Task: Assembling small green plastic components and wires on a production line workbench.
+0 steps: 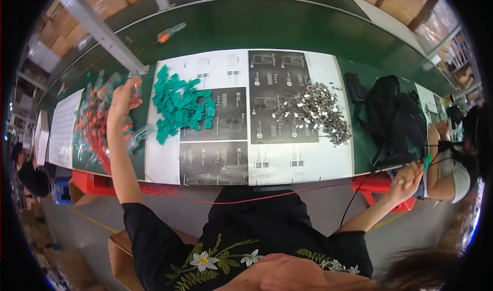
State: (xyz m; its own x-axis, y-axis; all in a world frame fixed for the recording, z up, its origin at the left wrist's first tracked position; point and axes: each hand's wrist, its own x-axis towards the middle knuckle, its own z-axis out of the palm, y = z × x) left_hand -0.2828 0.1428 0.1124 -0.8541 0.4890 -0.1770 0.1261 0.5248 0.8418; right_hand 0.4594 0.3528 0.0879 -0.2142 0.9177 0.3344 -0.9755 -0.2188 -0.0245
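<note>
My left hand (124, 97) reaches into the heap of clear plastic pieces with orange parts and red wires (95, 121) at the left of the bench. Its fingers curl around a clear-and-orange piece (137, 87), partly hidden by them. Out to the right, past the bench's front edge, my right hand (405, 182) is closed on a red wire (287, 193). A small green piece (427, 162) sticks up beyond its fingers. The wire runs slackly across my lap toward the left heap.
Green plastic parts (177, 106) and small silvery metal pieces (326, 111) lie piled on printed sheets (215, 162). A black bag (393, 111) rests at the right, near a co-worker's arm (435, 162). A metal post (105, 29) stands at the left. Red stools (92, 183) are under the bench.
</note>
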